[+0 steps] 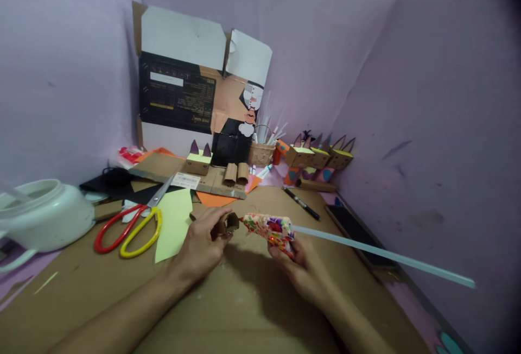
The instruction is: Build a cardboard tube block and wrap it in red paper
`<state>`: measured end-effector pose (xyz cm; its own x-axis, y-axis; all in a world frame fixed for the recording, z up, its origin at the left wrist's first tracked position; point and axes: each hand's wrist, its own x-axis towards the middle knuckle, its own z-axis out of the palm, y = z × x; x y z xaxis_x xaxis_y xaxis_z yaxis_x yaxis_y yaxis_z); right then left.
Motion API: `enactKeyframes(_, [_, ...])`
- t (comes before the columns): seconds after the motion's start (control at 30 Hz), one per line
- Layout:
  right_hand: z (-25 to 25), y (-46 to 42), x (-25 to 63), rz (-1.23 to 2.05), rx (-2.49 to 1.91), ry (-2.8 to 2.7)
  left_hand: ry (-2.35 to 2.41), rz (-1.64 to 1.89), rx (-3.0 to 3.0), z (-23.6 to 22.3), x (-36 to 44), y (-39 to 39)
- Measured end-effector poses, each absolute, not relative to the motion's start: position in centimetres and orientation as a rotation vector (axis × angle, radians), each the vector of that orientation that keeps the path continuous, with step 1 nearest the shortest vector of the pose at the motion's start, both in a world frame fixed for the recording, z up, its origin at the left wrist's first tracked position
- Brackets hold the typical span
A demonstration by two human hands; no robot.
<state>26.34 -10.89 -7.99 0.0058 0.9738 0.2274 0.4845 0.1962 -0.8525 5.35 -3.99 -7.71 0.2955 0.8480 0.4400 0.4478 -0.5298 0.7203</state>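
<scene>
In my right hand (299,261) is a flower-patterned hot glue gun (266,227), gripped by its handle, with a small red light showing. A long translucent glue stick (386,256) sticks out of its back toward the right. My left hand (205,240) is closed around a short brown cardboard tube (231,222), its open end facing the gun. The gun's nozzle points left, at or very close to the tube's rim; whether they touch I cannot tell. Left of my left hand lie a yellow-green paper sheet (175,223) and scissors (140,215) with red and yellow handles.
A white teapot-shaped pot (44,215) stands at far left. Behind are a cat-eared cardboard box (199,162), two cardboard tubes (236,174), a basket of glue sticks (261,153) and several animal figures (319,156). To the right lie a black pen (301,203) and a dark phone-like slab (358,234).
</scene>
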Motion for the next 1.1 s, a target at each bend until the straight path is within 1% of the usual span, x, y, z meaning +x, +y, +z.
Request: enactKeyframes(1.1, [-8.1,-11.08,26.19,0.734,-1.418,-1.564,1.042,1.023,2.163,-7.19,5.34,-4.4])
